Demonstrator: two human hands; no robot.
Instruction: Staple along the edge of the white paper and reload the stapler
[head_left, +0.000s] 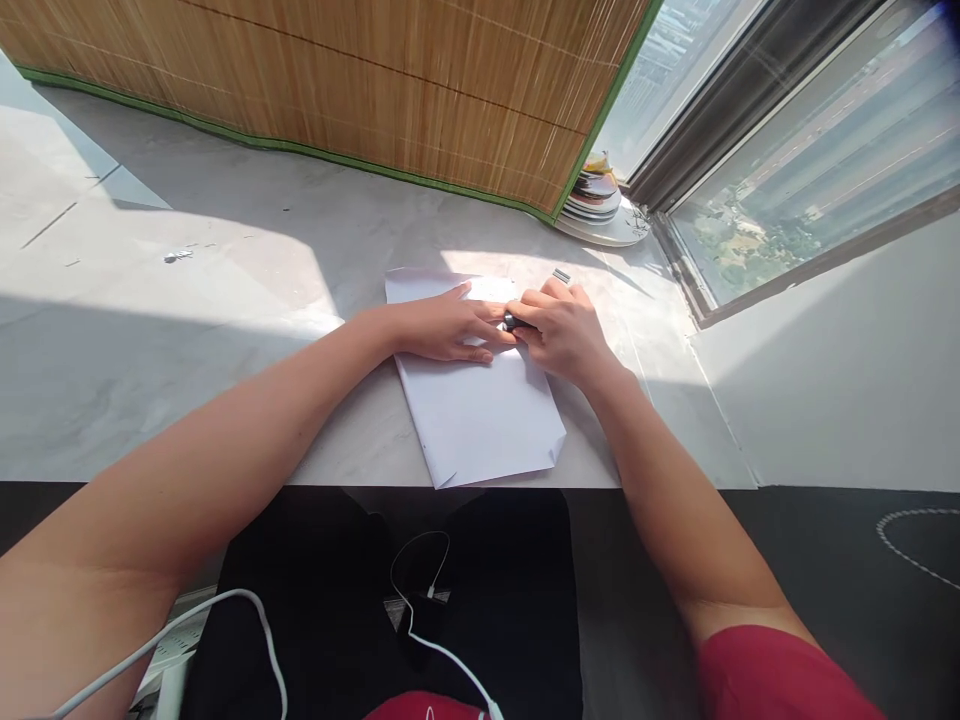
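A folded white sheet of paper (pixel 480 420) lies at the table's front edge, its two near corners creased. My left hand (pixel 457 325) rests flat on its upper part with the fingers spread, pressing it down. At the paper's right edge, my right hand (pixel 562 325) is closed around a small black stapler (pixel 513 321), mostly hidden by the fingers. The stapler's visible end is beside my left fingertips. Just beyond my right hand lies a small silvery strip, apparently staples (pixel 561 275).
A bamboo blind (pixel 375 90) with green edging hangs at the back. Stacked plates (pixel 600 215) stand in the corner by the window (pixel 810 170). Small silvery scraps (pixel 178 257) lie on the pale table (pixel 247 270). A white cable (pixel 450 655) crosses my lap.
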